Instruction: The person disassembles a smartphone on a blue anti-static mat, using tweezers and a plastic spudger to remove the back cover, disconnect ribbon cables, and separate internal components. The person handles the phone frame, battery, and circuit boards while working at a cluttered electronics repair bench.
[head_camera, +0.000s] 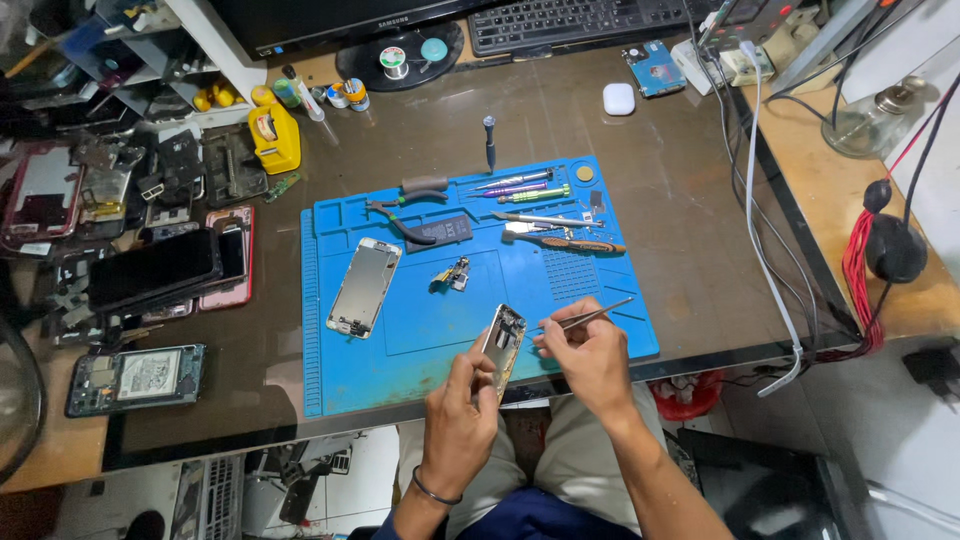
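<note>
My left hand (462, 405) holds an opened phone body (504, 342) tilted on edge above the front of the blue work mat (420, 340). My right hand (590, 355) grips metal tweezers (592, 317), their tips pointing toward the phone body. A detached phone screen (365, 286) lies face down on the mat to the left. A small metal part (452, 274) rests at the mat's centre, beside a black battery (440, 231).
Pliers (398, 212), screwdrivers and tweezers (545, 215) lie along the mat's far edge. Several dismantled phones (150, 270) crowd the left of the desk. A yellow tool (274, 138), white earbud case (619, 98), keyboard (575, 22) and cables (770, 260) stand behind and right.
</note>
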